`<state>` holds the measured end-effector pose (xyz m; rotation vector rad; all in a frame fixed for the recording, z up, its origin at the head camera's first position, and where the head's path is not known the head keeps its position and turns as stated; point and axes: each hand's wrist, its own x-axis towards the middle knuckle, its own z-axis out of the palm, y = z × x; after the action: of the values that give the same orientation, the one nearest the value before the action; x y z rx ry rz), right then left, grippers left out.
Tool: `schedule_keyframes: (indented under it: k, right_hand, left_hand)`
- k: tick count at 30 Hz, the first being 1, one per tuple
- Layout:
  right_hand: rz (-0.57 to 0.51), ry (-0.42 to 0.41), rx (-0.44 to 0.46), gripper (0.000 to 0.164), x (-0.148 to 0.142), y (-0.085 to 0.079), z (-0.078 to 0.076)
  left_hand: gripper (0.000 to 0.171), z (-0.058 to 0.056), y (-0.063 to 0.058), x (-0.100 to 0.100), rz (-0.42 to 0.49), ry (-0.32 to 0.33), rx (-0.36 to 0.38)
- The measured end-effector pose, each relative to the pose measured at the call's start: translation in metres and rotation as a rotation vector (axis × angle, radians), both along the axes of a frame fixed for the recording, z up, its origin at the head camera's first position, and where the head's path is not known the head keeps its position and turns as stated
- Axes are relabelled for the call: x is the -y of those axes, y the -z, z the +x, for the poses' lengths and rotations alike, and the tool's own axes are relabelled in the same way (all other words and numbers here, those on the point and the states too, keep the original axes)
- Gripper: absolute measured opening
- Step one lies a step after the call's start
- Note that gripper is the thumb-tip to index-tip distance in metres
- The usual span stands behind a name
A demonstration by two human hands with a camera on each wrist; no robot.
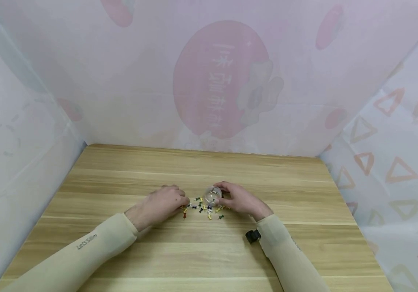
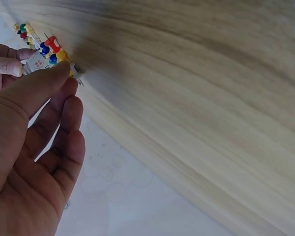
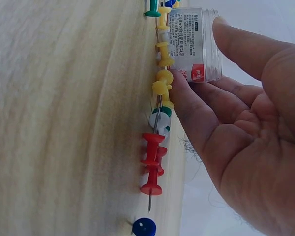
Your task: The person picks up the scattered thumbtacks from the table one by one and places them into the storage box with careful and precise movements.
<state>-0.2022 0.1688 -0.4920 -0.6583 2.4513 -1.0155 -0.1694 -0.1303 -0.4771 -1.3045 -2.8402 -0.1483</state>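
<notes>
A small clear plastic jar (image 1: 213, 196) stands on the table with a few pushpins inside. My right hand (image 1: 241, 198) grips it from the right, thumb at the rim and fingers around its side; its printed label (image 3: 187, 42) shows in the right wrist view. Loose pushpins (image 1: 210, 210) in red, yellow, green, blue and white lie scattered before the jar. At the left of this scatter, my left hand (image 1: 165, 204) pinches a pushpin (image 2: 77, 73) between thumb and index finger, mostly hidden by the fingertips. Its other fingers are loosely bent.
The wood-grain table (image 1: 194, 251) extends around both hands. A printed cloth wall (image 1: 139, 101) rises behind it, with more cloth at both sides. A small black device (image 1: 253, 236) sits at the right wrist. Red pushpins (image 3: 152, 162) lie with needles exposed.
</notes>
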Motion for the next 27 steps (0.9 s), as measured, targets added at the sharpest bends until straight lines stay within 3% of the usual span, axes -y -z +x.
schedule_keyframes:
  k: [16, 27]
  right_hand:
    - [-0.002, -0.006, 0.004, 0.056, -0.001, 0.001, -0.002]
    - [0.011, 0.002, 0.002, 0.057, -0.002, 0.002, -0.002]
  left_hand:
    - [0.016, -0.003, 0.0, -0.004, 0.016, -0.013, 0.02]
    - [0.01, -0.006, -0.002, -0.018, 0.123, -0.012, 0.046]
